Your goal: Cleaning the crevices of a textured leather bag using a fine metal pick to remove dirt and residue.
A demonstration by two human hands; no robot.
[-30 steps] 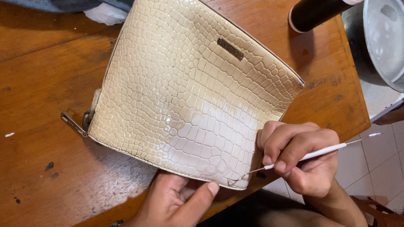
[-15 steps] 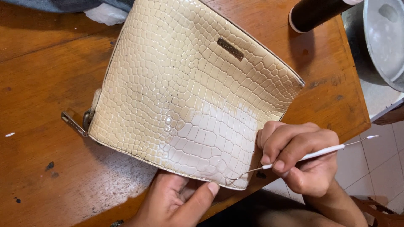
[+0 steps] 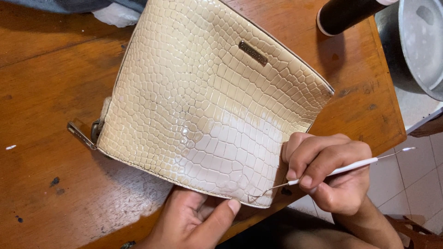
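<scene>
Two hands work at a cream bag (image 3: 203, 101). The right hand (image 3: 330, 177) pinches a thin white tool (image 3: 341, 169), its tip at the bag's corner beside it. The left hand (image 3: 194, 221) grips the bag's edge just above it.

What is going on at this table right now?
A person works on a cream bag with a scale pattern, lying flat on a wooden table. The left hand holds the bag's lower edge from beneath, thumb on top. The right hand pinches a thin white tool, whose metal tip touches the bag's bottom corner. A dark cylinder and a metal pot are at upper right.
</scene>
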